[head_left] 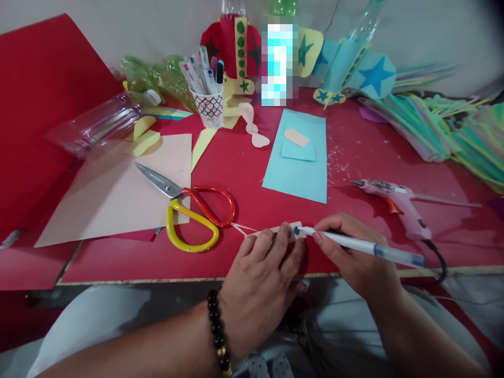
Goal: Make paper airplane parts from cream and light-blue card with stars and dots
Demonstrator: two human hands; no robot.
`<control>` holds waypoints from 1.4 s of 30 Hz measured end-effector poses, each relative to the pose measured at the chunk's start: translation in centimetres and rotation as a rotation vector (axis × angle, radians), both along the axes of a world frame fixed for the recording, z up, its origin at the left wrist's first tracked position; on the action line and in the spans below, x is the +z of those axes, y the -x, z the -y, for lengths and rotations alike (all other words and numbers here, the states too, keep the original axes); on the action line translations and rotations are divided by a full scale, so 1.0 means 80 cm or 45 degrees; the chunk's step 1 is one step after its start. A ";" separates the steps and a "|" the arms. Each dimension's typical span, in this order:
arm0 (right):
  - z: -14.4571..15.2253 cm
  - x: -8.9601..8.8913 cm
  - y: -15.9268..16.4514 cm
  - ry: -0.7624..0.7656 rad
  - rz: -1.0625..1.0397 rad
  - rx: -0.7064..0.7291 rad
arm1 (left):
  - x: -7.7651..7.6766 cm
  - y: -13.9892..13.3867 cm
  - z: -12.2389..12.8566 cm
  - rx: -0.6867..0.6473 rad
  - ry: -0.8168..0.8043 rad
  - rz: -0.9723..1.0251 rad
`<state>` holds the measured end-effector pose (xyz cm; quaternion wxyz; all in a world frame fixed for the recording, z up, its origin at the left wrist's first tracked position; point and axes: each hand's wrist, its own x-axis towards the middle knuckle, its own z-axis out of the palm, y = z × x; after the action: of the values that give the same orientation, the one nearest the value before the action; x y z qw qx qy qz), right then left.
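Observation:
My left hand [262, 273] lies flat, fingers stretched, over a small pale pink paper strip [302, 231] near the table's front edge. Much of the strip is hidden under those fingers. A white marker pen [354, 244] is pinched in my right hand [360, 262], its tip touching a dark teal dot near the strip's right end. Just left of the strip rest large scissors [173, 191] with one red and one yellow handle, blades partly apart. Beyond my hands lies a light blue sheet [299, 181] with a smaller blue piece and a pink cutout [297, 137] on it.
A pink glue gun [401, 205] lies at right, its cord running off the front edge. A paper cup [208, 110] of markers stands behind a pink sheet [118, 194]. Clear bottles [106, 121] lie at left; decorated bottle rockets [232, 58] line the wall. Colourful strips [417, 126] spread at right.

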<state>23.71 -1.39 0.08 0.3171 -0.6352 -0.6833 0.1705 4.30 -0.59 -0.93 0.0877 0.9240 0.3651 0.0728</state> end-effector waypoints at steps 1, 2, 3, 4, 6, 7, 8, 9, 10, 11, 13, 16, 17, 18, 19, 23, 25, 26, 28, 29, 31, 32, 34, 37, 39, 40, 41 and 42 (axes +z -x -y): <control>0.000 0.000 0.000 0.006 -0.003 0.019 | 0.000 0.000 0.000 -0.003 -0.003 -0.001; 0.000 0.000 0.000 0.005 -0.008 0.030 | 0.000 0.000 0.000 -0.004 -0.003 -0.004; 0.000 0.001 0.000 -0.005 -0.013 0.023 | 0.000 0.000 0.000 -0.003 -0.001 -0.008; -0.001 0.001 0.000 -0.017 -0.017 0.010 | 0.000 0.000 0.000 0.001 0.003 -0.013; -0.001 0.001 0.000 -0.042 -0.021 0.001 | 0.001 0.000 0.000 0.007 0.006 -0.022; -0.002 0.002 0.000 -0.043 -0.024 0.019 | 0.001 0.000 0.000 0.007 0.005 -0.026; -0.002 0.002 0.000 -0.037 -0.028 0.042 | 0.001 0.000 0.000 0.006 0.003 -0.030; -0.002 0.002 0.000 -0.031 -0.033 0.061 | 0.001 0.000 0.000 0.004 0.000 -0.034; -0.002 0.001 -0.001 -0.032 -0.035 0.060 | 0.002 0.000 0.000 0.003 -0.002 -0.036; -0.001 0.001 -0.001 -0.039 -0.034 0.045 | 0.002 0.000 0.001 0.003 -0.005 -0.036; -0.001 0.001 -0.001 -0.051 -0.029 0.025 | 0.002 0.000 0.001 0.004 -0.010 -0.037; -0.001 0.001 -0.001 -0.031 -0.049 0.067 | 0.002 -0.001 0.000 0.001 -0.016 -0.032; -0.001 0.001 -0.001 -0.029 -0.057 0.066 | 0.001 -0.001 0.000 0.002 -0.016 -0.028; -0.002 0.001 -0.001 -0.034 -0.061 0.051 | 0.001 -0.001 0.000 0.001 -0.016 -0.024; -0.002 0.001 -0.001 -0.041 -0.060 0.034 | 0.001 -0.001 0.000 -0.001 -0.016 -0.021; -0.002 0.001 -0.001 -0.019 -0.062 0.052 | -0.001 0.000 -0.001 -0.007 -0.013 -0.018; -0.002 0.001 -0.002 -0.027 -0.066 0.034 | 0.000 0.000 -0.001 -0.004 -0.012 -0.015; -0.002 0.001 -0.002 -0.037 -0.064 0.020 | 0.000 0.000 -0.001 -0.002 -0.013 -0.013; -0.002 0.001 -0.001 -0.038 -0.066 0.026 | 0.000 0.000 0.000 0.003 -0.014 -0.016; -0.002 0.001 -0.001 -0.026 -0.071 0.044 | 0.001 0.000 0.000 0.004 -0.015 -0.018; -0.002 0.000 -0.001 -0.018 -0.080 0.051 | 0.001 0.000 0.000 0.003 -0.012 -0.021; -0.003 0.000 -0.001 -0.021 -0.075 0.032 | 0.001 0.000 0.000 0.000 -0.008 -0.020; -0.003 0.000 -0.002 -0.036 -0.054 -0.003 | 0.000 0.000 0.000 -0.001 0.000 -0.015; -0.002 0.000 -0.002 -0.016 -0.062 0.039 | 0.000 0.000 -0.001 -0.002 0.007 -0.011; -0.002 0.001 -0.002 -0.020 -0.072 0.027 | 0.001 -0.001 -0.001 -0.003 0.010 -0.010; -0.001 0.001 -0.002 -0.028 -0.068 0.010 | 0.001 -0.001 -0.001 -0.002 0.011 -0.010; -0.001 0.002 -0.002 -0.034 -0.060 0.001 | 0.001 -0.001 -0.001 -0.003 0.013 -0.011; -0.001 0.002 -0.002 -0.033 -0.056 0.005 | 0.002 -0.001 -0.002 -0.002 0.015 -0.015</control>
<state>23.85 -1.30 0.25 0.3399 -0.6257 -0.6796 0.1761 4.37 -0.47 -0.79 0.0911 0.9241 0.3653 0.0650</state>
